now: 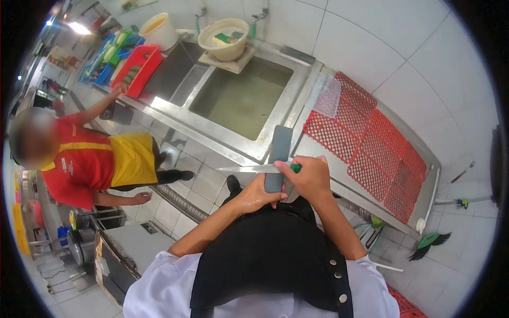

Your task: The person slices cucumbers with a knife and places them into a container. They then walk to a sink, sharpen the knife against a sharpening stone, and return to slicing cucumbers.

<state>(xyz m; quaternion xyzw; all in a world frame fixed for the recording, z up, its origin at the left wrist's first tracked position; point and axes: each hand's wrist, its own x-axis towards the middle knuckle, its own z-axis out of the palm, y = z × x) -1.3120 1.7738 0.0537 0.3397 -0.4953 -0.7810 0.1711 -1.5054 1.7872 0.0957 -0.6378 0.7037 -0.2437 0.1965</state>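
A grey sharpening stone is gripped near its lower end by my left hand, its upper part reaching over the sink's front edge. My right hand holds a knife by its green handle, with the fingers at the base of the blade. The blade lies across the stone and points left. Just beyond is a steel sink basin with cloudy water in it. A pale tub of water with a green and yellow sponge rests on a board across the sink.
At the left a person in a red shirt and yellow apron touches a red crate on the counter. Red perforated mats and a clear plastic tray lie at the right. A white bucket stands behind the sink. A metal cabinet is lower left.
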